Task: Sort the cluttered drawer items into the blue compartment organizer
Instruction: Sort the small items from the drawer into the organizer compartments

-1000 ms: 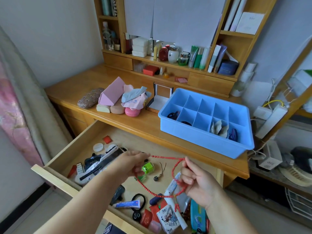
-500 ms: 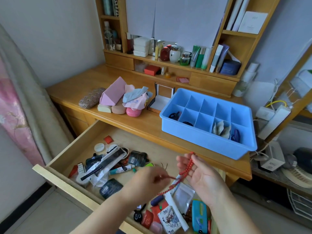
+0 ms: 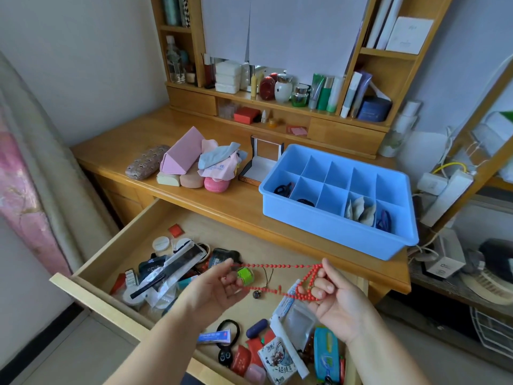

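Note:
A red bead string (image 3: 277, 265) stretches between my hands above the open wooden drawer (image 3: 91, 294). My left hand (image 3: 219, 287) pinches one end of it. My right hand (image 3: 336, 298) holds the other end, with loops of beads wound round its fingers. The drawer below is full of clutter: a green round thing (image 3: 245, 276), a black hair tie (image 3: 229, 329), tubes, sachets and packets. The blue compartment organizer (image 3: 333, 232) stands on the desk top at the right, behind the drawer; black hair ties, grey pouches and a dark blue item lie in some front compartments.
On the desk left of the organizer lie glasses cases (image 3: 145, 165), a pink triangular case (image 3: 183, 157), cloths and an open box (image 3: 262, 162). Shelves with bottles stand behind. A rack with a power strip (image 3: 444, 195) is at the right, a mattress edge at the left.
My hands were close together half a second ago; now they have drawn apart, pulling the bead string taut. More loops sit on my right hand's fingers than one second ago.

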Demonstrator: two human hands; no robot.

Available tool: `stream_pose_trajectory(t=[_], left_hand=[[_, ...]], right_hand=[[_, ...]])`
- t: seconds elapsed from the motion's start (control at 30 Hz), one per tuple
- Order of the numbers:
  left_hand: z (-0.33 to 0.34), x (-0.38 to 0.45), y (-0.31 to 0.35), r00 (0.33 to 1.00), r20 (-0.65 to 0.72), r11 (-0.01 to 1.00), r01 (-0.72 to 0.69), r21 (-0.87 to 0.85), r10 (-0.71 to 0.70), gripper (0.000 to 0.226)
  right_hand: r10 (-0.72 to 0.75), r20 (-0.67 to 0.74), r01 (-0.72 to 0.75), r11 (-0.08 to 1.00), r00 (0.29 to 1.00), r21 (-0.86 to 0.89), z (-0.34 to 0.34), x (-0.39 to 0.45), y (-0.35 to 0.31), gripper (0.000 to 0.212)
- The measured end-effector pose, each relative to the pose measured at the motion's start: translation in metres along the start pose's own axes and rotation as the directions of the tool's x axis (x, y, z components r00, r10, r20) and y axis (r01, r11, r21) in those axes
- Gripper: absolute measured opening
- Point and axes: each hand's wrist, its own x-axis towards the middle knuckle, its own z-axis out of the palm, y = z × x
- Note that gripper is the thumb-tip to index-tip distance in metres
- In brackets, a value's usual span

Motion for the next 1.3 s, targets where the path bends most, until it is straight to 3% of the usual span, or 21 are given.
stream_pose_trajectory(t=[0.1, 0.17, 0.2, 0.23, 0.27, 0.3, 0.33, 0.37, 0.4, 0.5, 0.53, 0.57, 0.63, 0.67, 0.7, 0.77, 0.87, 1.03, 1.17, 1.23, 1.3], left_hand=[[0.003, -0.006, -0.02, 0.998, -0.003, 0.989, -0.068, -0.13, 0.068, 0.012], [0.014, -0.011, -0.031, 0.996, -0.004, 0.995, -0.087, 0.057, 0.087, 0.014], [0.02, -0.016, -0.032, 0.992, 0.0, 0.944, -0.121, 0.305, 0.127, 0.018], [0.027, -0.019, -0.031, 0.977, 0.042, 0.752, -0.187, 0.633, 0.207, 0.019], [0.034, -0.021, -0.029, 0.946, 0.169, 0.395, -0.273, 0.877, 0.278, 0.021], [0.042, -0.022, -0.027, 0.886, 0.354, 0.012, -0.375, 0.927, 0.298, 0.023], [0.051, -0.025, -0.026, 0.806, 0.52, -0.244, -0.464, 0.852, 0.283, 0.025], [0.063, -0.028, -0.024, 0.735, 0.621, -0.36, -0.521, 0.774, 0.272, 0.026], [0.074, -0.03, -0.022, 0.686, 0.667, -0.394, -0.549, 0.737, 0.29, 0.025], [0.088, -0.023, -0.012, 0.683, 0.53, -0.241, -0.479, 0.844, 0.502, 0.026], [0.088, -0.019, -0.01, 0.722, 0.411, -0.098, -0.434, 0.896, 0.557, 0.024], [0.086, -0.015, -0.008, 0.795, 0.27, 0.125, -0.394, 0.91, 0.544, 0.023], [0.08, -0.01, -0.004, 0.968, 0.115, 0.687, -0.241, 0.686, 0.224, 0.029], [0.076, -0.01, -0.004, 0.987, 0.154, 0.85, -0.126, 0.512, 0.053, 0.034], [0.073, -0.01, -0.005, 0.977, 0.209, 0.91, -0.058, 0.411, -0.032, 0.041], [0.071, -0.01, -0.011, 0.97, 0.242, 0.882, -0.095, 0.461, -0.021, 0.048], [0.073, -0.007, -0.02, 0.984, 0.107, 0.801, -0.181, 0.57, 0.146, 0.036], [0.06, 0.007, -0.016, 0.938, -0.099, 0.809, -0.23, 0.54, 0.333, 0.028], [0.065, 0.014, -0.023, 0.956, -0.028, 0.874, -0.255, 0.413, 0.292, 0.023], [0.065, 0.018, -0.021, 0.968, 0.074, 0.92, -0.252, 0.301, 0.241, 0.031], [0.055, 0.021, -0.017, 0.964, 0.118, 0.91, -0.265, 0.318, 0.239, 0.045]], right_hand=[[0.007, -0.022, -0.005, 0.997, 1.0, 0.075, 0.0, 0.005, 0.007, 0.024], [0.0, -0.033, 0.001, 0.999, 0.999, 0.054, 0.001, 0.008, 0.01, 0.019], [-0.014, -0.024, 0.014, 1.0, 1.0, 0.015, 0.001, 0.009, 0.01, 0.017], [-0.028, 0.0, 0.028, 0.998, 1.0, -0.05, 0.001, 0.01, 0.01, 0.017], [-0.038, 0.032, 0.042, 0.989, 0.999, -0.144, 0.002, 0.009, 0.009, 0.019], [-0.039, 0.064, 0.055, 0.965, 0.997, -0.255, 0.004, 0.009, 0.01, 0.023], [-0.033, 0.089, 0.063, 0.931, 0.995, -0.359, 0.006, 0.008, 0.011, 0.03], [-0.018, 0.109, 0.064, 0.896, 0.994, -0.44, 0.01, 0.007, 0.012, 0.035], [0.01, 0.137, 0.06, 0.866, 0.99, -0.496, 0.014, 0.005, 0.013, 0.039], [0.146, 0.286, 0.02, 0.861, 0.947, -0.508, 0.019, -0.001, 0.012, 0.049], [0.174, 0.319, -0.004, 0.883, 0.932, -0.47, 0.019, -0.003, 0.01, 0.049], [0.187, 0.345, -0.021, 0.901, 0.92, -0.434, 0.017, -0.004, 0.008, 0.046], [0.196, 0.392, -0.029, 0.919, 0.899, -0.393, 0.015, -0.006, 0.003, 0.036], [0.203, 0.404, -0.037, 0.923, 0.892, -0.382, 0.015, -0.007, 0.001, 0.032], [0.212, 0.406, -0.048, 0.924, 0.889, -0.379, 0.016, -0.008, -0.001, 0.029], [0.221, 0.394, -0.058, 0.921, 0.892, -0.385, 0.016, -0.007, -0.002, 0.02], [0.188, 0.35, -0.02, 0.902, 0.918, -0.432, 0.019, -0.007, 0.001, 0.019], [-0.082, 0.184, 0.183, 0.744, 0.98, -0.643, 0.015, 0.0, -0.021, 0.024], [-0.182, 0.311, 0.359, 0.408, 0.933, -0.84, 0.031, 0.002, -0.026, 0.026], [-0.196, 0.428, 0.463, 0.199, 0.882, -0.864, 0.047, 0.004, -0.034, 0.027], [-0.246, 0.518, 0.543, 0.044, 0.819, -0.839, 0.065, 0.008, -0.055, 0.024]])
